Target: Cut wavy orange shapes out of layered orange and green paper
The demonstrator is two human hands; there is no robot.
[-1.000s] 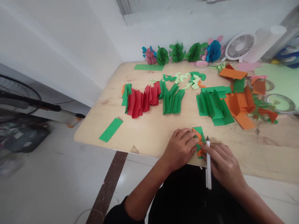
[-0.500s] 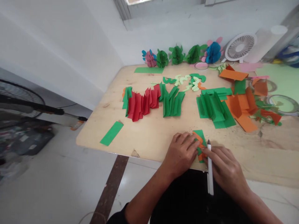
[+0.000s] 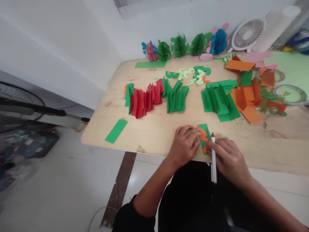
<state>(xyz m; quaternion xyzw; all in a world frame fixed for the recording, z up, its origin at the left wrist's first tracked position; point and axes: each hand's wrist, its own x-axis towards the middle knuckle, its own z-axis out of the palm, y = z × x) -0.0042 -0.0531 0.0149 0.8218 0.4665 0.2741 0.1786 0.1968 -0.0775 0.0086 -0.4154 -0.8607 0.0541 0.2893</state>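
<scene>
A green paper strip [image 3: 205, 127] lies at the table's front edge with an orange zigzag paper cutout [image 3: 203, 132] on top of it. My left hand [image 3: 184, 143] rests beside the strip, fingers bent a little and fingertips touching its left edge and the cutout. On the other side, my right hand [image 3: 229, 156] holds a white pen [image 3: 214, 164], dark tip pointing away from me. The thumb and fingertips of that hand are also at the lower part of the cutout; exactly how they touch it is partly hidden.
Folded red paper [image 3: 142, 101], folded green paper [image 3: 177, 98] and more green folds [image 3: 218, 101] stand mid-table. Orange pieces [image 3: 248, 103] and tape rolls [image 3: 291, 94] lie at right. A loose green strip [image 3: 116, 130] is at left. Paper figures [image 3: 180, 46] and a small fan [image 3: 248, 34] line the wall.
The whole view has shifted, so the table appears higher. My left hand has drawn back slightly, showing more of the orange cutout. The pen stays in my right hand.
</scene>
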